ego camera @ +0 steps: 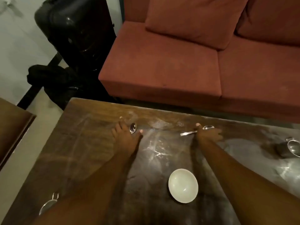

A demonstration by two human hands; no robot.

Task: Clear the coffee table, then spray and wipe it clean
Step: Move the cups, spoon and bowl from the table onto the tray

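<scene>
We look down on a dusty, white-streaked dark-wood worktop (90,143), our left hand (125,137) at ten o'clock, fingers spread straight beside a shiny steel spoon (133,127), our right hand (208,134) at two o'clock over a second spoon (189,133), grip unclear to us, round glossy white bowl (183,185) at five o'clock, steel cup (292,147) at three o'clock

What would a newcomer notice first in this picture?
Two bare hands reach across the dusty, white-smeared coffee table: the left hand is at a spoon near the far edge, and the right hand lies over a second spoon further right. A white bowl stands empty in the near middle, between the forearms. A red sofa fills the background.
</scene>
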